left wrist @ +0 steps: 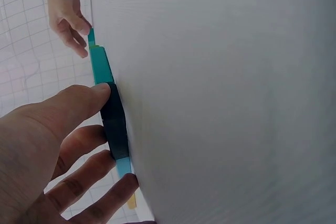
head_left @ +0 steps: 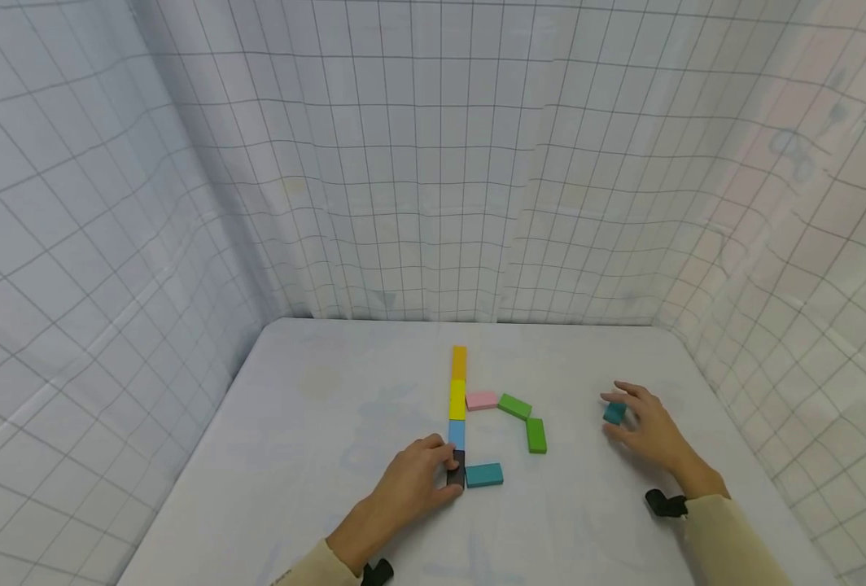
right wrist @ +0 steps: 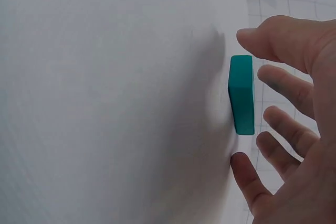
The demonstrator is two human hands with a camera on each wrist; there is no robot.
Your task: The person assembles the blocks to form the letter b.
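Observation:
My left hand (head_left: 418, 476) holds a black block (head_left: 457, 470) between thumb and bent fingers, in the left wrist view with the thumb at one end of the black block (left wrist: 115, 121). Above it in the head view, a blue block (head_left: 457, 434), a yellow block (head_left: 458, 399) and an orange block (head_left: 459, 363) continue in a straight line. A teal block (head_left: 484, 475) lies against the black one's right side. My right hand (head_left: 649, 427) is spread around another teal block (head_left: 614, 413). In the right wrist view, thumb and fingers stand apart from that teal block (right wrist: 242, 95).
A pink block (head_left: 482, 400) sits beside the yellow one. From it, a slanted green block (head_left: 515, 406) and a second green block (head_left: 536, 435) curve downward. All lie on a white table (head_left: 316, 439) enclosed by white grid-patterned curtains (head_left: 418, 163).

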